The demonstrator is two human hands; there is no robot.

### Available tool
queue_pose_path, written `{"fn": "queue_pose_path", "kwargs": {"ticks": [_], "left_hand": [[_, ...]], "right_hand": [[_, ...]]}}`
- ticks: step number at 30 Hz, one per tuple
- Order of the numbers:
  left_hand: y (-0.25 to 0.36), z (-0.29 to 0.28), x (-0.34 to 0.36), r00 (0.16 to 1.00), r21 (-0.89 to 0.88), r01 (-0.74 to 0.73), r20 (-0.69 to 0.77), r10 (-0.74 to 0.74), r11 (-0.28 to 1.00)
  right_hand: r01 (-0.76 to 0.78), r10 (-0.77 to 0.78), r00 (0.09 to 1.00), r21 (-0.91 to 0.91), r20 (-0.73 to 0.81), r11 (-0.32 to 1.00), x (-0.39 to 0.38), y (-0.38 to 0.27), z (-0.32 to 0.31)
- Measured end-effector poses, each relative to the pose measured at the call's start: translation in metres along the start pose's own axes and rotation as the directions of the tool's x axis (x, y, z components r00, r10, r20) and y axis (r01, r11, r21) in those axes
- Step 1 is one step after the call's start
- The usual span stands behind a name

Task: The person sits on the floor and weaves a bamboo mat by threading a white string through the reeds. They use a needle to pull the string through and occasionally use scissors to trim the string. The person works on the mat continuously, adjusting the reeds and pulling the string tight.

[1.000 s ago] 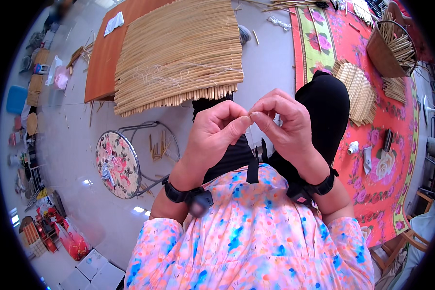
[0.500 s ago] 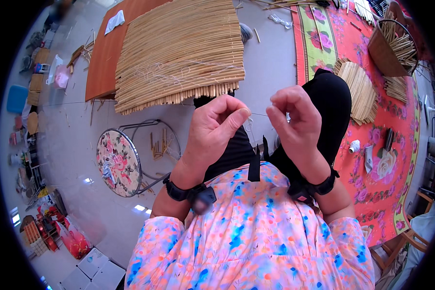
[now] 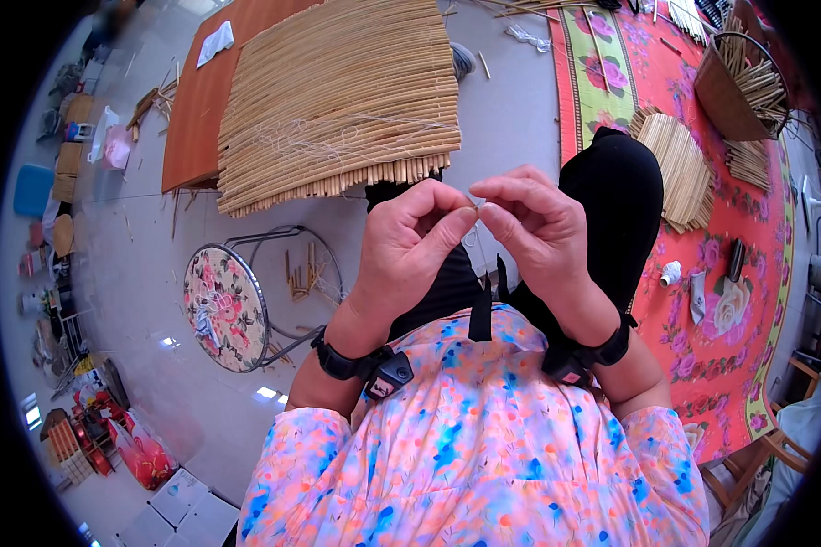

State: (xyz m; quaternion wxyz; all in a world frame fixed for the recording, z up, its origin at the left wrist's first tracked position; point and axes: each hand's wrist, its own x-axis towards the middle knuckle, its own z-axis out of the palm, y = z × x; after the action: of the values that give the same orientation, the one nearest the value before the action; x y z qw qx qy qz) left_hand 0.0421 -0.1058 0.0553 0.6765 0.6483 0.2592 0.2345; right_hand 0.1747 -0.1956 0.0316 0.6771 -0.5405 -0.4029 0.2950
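The bare left hand's (image 3: 409,239) fingers seem clamped on thin white thread (image 3: 472,239); at three o'clock, the bare right hand's (image 3: 545,230) grip is unclear. Steady, close fingertips suit this.

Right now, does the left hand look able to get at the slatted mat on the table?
Probably yes: the slatted mat lies just ahead with nothing visible between, though the left hand seems to be pinching a fine thread.
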Motion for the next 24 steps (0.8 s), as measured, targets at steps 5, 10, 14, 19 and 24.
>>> {"fn": "queue_pose_path", "kwargs": {"ticks": [5, 10, 14, 19, 24], "left_hand": [[0.0021, 0.0031, -0.0003, 1.0, 0.005, 0.022, 0.002, -0.022, 1.0], [0.0015, 0.0009, 0.0007, 0.997, -0.011, 0.047, 0.069, -0.046, 0.999], [0.0011, -0.0009, 0.003, 0.99, -0.107, 0.095, 0.11, -0.083, 0.99], [-0.0015, -0.0006, 0.0022, 0.99, -0.179, 0.108, 0.113, -0.089, 0.978], [-0.0017, -0.0045, 0.0016, 0.992, -0.173, 0.108, 0.076, -0.096, 0.979]], "right_hand": [[-0.061, 0.061, 0.998, 0.014, 0.025, 0.998, 0.0009, -0.001, -0.0018], [-0.03, 0.03, 0.999, 0.006, 0.014, 1.0, -0.0008, 0.0035, -0.0014], [-0.044, 0.043, 0.999, 0.037, 0.024, 0.998, -0.0023, 0.0061, -0.0012], [-0.085, 0.074, 0.995, 0.185, 0.068, 0.979, -0.0019, 0.0056, -0.0017], [-0.105, 0.111, 0.994, 0.22, -0.012, 0.97, -0.0008, -0.0012, -0.0027]]}}
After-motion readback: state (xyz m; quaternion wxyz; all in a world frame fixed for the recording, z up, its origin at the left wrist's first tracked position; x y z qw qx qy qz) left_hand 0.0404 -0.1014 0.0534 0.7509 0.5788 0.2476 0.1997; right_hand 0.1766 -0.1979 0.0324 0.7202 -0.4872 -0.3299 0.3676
